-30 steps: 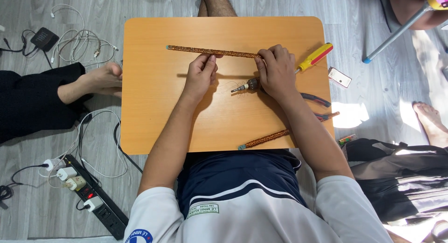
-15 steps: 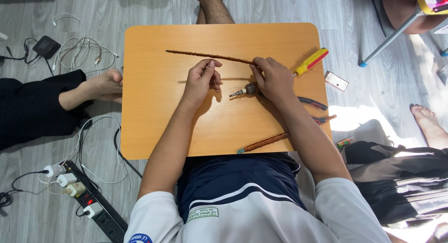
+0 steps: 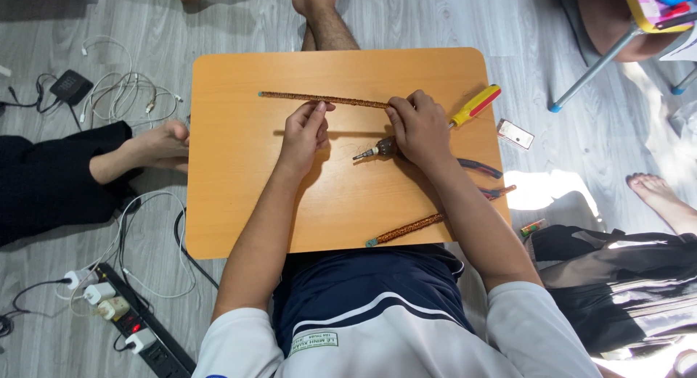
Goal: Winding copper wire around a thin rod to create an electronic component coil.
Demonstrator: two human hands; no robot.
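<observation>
A long thin brown rod point(image 3: 305, 98) is held a little above a small orange table point(image 3: 232, 182), nearly level. My left hand point(image 3: 303, 135) pinches it near the middle. My right hand point(image 3: 417, 125) grips its right end. Under my right hand lie pliers point(image 3: 374, 151), metal jaws pointing left, with dark handles point(image 3: 479, 167) running off to the right. A screwdriver with a yellow and red handle point(image 3: 475, 105) lies just right of my right hand. A second, shorter brown rod point(image 3: 406, 229) lies near the table's front edge.
Another person's foot point(image 3: 156, 146) and dark trouser leg rest against the table's left edge; another bare leg point(image 3: 323, 15) is beyond its far edge. White cables point(image 3: 123, 88), a charger and a power strip point(image 3: 134, 327) lie on the floor at left. A small card point(image 3: 515, 133) lies right.
The long rod has levelled out and my hands have shifted slightly along it. The view has drifted, so the table sits a bit lower in the frame.
</observation>
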